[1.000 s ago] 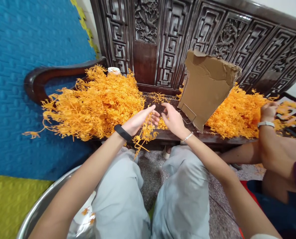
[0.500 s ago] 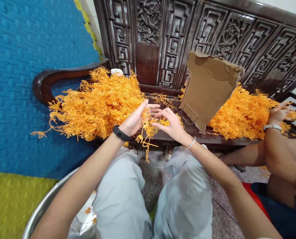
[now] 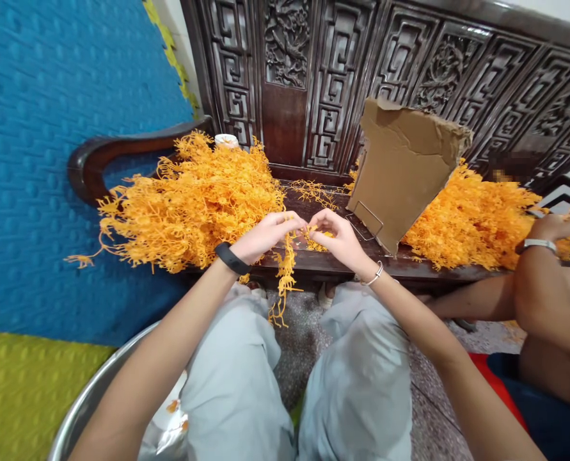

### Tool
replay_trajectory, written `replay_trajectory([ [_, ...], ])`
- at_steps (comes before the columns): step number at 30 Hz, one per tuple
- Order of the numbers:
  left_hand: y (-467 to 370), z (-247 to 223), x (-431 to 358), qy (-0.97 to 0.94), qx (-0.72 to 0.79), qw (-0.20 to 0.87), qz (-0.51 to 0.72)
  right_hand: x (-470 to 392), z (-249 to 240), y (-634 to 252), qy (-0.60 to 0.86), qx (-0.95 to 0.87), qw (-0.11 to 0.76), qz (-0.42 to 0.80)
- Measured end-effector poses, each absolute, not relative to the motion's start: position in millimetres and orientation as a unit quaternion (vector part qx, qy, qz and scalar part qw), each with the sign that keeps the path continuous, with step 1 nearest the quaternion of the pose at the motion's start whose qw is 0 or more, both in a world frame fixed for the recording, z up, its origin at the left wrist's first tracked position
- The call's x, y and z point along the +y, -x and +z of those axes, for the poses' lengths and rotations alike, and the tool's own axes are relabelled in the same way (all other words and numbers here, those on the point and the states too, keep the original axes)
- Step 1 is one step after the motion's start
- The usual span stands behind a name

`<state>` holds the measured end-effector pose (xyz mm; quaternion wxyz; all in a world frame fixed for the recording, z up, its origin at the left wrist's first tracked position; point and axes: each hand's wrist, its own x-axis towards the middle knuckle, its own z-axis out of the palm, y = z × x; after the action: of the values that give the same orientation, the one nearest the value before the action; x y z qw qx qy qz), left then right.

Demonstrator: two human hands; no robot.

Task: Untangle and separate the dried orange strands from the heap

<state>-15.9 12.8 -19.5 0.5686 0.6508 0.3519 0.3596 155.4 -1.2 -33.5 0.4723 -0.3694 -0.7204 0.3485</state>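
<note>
A spindly orange plastic-looking strand (image 3: 286,269) is pinched in the fingers of the left hand (image 3: 271,235) and hung over the front edge of the dark, glossy bench (image 3: 323,259); a small orange piece (image 3: 312,232) is pinched by the right hand (image 3: 338,240). Tangled heaps (image 3: 193,211) are parted by torn cardboard (image 3: 404,166) (corrugated, upright).

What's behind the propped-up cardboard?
Orange strands show past both sides of the cardboard, with the carved backrest beyond; whatever lies directly behind the cardboard is hidden.
</note>
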Motion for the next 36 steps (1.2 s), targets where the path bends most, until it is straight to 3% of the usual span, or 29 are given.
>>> replay_trajectory([
  [14, 18.8, -20.9, 11.5, -0.706, 0.361, 0.536, 0.291, -0.8, -33.4, -157.1, 0.395, -0.745, 0.446, 0.299],
  [22, 20.1, -21.5, 16.3, -0.715, 0.309, 0.549, 0.303, -0.6, -36.1, -156.4, 0.367, -0.736, 0.428, 0.373],
  [36, 12.0, -16.9, 12.4, -0.701, 0.355, 0.516, 0.340, -0.5, -27.6, -161.7, 0.315, -0.695, 0.434, 0.480],
])
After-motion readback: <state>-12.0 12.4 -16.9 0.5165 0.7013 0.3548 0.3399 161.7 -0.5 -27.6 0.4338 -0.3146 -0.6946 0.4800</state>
